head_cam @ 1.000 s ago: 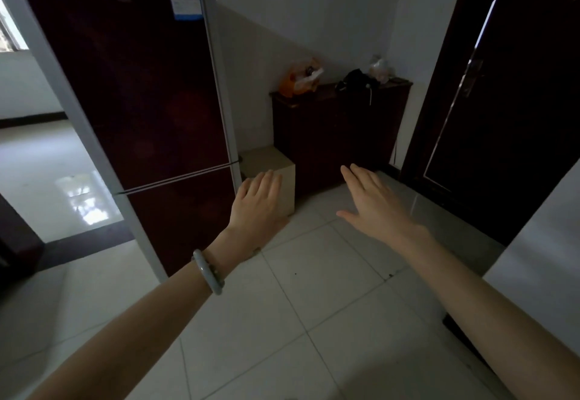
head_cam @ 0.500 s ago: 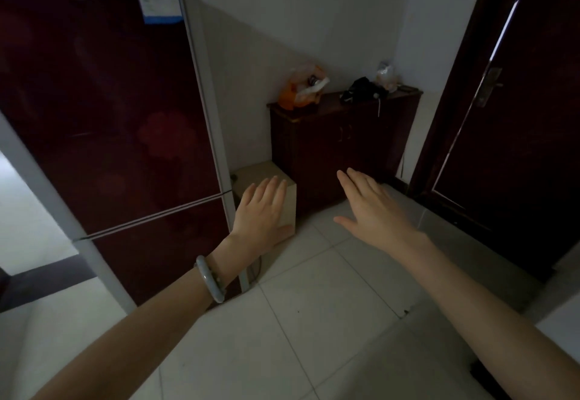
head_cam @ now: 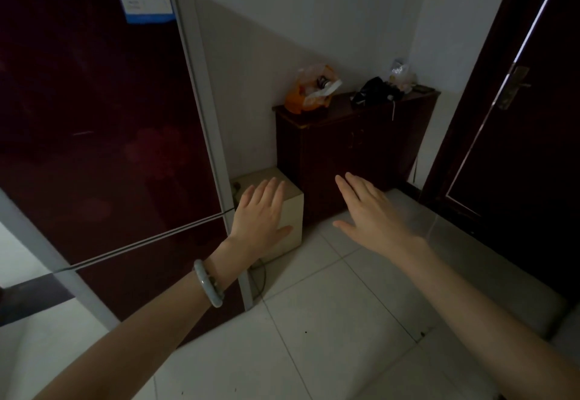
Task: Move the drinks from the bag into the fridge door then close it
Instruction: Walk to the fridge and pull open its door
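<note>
A tall dark red fridge (head_cam: pixel 100 135) with grey edges fills the left; both its doors are closed. An orange and clear plastic bag (head_cam: pixel 309 91) sits on the left end of a dark wooden cabinet (head_cam: pixel 351 148) against the back wall. My left hand (head_cam: pixel 262 214), with a pale bangle on its wrist, hovers flat and empty beside the fridge's right edge. My right hand (head_cam: pixel 370 211) is stretched out flat and empty in front of the cabinet, well below the bag. No drinks can be made out inside the bag.
A beige box (head_cam: pixel 282 198) stands on the floor between fridge and cabinet. Black items (head_cam: pixel 373 91) and a clear wrapped object (head_cam: pixel 400 71) lie on the cabinet's right end. A dark door (head_cam: pixel 518 148) with a metal handle stands at the right. The floor is pale tile.
The view has swung right and closer to the cabinet and the bag. Both hands stay stretched out flat and empty, shifting little within the view.
</note>
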`<state>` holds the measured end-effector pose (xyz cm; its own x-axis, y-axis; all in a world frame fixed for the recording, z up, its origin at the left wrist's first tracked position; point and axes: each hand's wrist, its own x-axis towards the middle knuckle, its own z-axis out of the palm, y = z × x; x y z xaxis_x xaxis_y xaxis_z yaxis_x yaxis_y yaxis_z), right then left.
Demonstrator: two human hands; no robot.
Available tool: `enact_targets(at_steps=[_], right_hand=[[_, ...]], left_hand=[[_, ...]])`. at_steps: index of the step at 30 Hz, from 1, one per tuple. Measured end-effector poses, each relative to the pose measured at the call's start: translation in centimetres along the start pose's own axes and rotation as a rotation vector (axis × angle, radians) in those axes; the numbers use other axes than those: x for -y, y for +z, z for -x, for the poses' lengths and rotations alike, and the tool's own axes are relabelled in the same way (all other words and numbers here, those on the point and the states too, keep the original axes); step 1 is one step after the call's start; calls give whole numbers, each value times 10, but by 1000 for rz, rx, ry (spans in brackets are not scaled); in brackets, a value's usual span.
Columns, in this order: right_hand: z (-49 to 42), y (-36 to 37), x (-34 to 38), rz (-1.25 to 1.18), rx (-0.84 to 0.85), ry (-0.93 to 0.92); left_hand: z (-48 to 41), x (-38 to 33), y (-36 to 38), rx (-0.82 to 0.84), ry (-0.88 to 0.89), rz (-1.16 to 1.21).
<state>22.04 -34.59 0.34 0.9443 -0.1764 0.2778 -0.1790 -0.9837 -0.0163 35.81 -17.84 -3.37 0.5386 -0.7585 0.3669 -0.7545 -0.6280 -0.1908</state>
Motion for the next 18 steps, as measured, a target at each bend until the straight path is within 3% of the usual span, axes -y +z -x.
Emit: enact_targets(at_steps=[18], right_hand=[[-149,40,-103,-6,-22,-70]], left_hand=[[-152,17,62,13,-79,-34]])
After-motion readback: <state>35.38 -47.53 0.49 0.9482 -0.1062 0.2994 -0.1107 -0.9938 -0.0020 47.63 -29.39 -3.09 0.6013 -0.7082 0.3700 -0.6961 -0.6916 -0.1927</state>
